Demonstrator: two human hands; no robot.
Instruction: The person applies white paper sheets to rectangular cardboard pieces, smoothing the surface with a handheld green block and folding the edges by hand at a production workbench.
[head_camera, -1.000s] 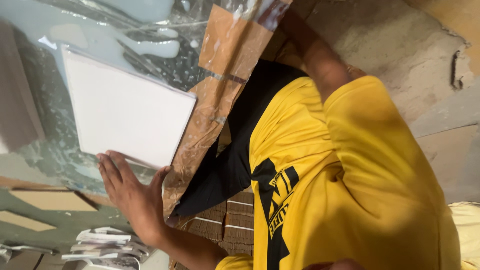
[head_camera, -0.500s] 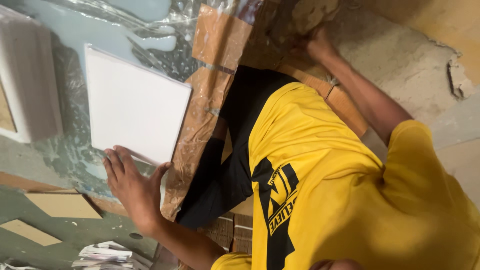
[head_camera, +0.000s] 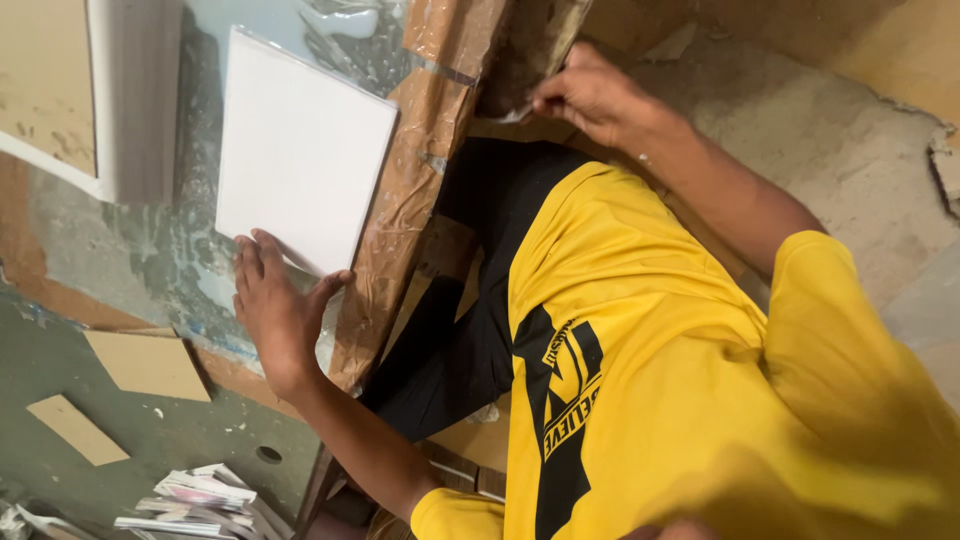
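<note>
A white square tile (head_camera: 300, 150) lies on crinkled clear plastic sheeting (head_camera: 150, 260). My left hand (head_camera: 275, 310) is at the tile's near corner, with fingers spread on its face and the thumb hooked round the edge. My right hand (head_camera: 590, 95) reaches out past my black-trousered knee (head_camera: 490, 200). Its fingers are pinched on a small pale object (head_camera: 518, 112) beside a dark, wet-looking piece (head_camera: 535, 40). I cannot tell what that object is. My yellow shirt (head_camera: 680, 380) fills the lower right.
A brown cardboard strip wrapped in plastic (head_camera: 410, 200) runs between the tile and my leg. A thick white slab (head_camera: 140, 100) stands at the upper left. Cardboard offcuts (head_camera: 150, 365) and a pile of papers (head_camera: 200, 495) lie on the green floor. Rough grey plaster (head_camera: 850, 130) is at the right.
My right arm has swung into view, and its hand has closed on the small pale object. My left hand has stayed at the tile's corner. The view has shifted, showing more of the white slab.
</note>
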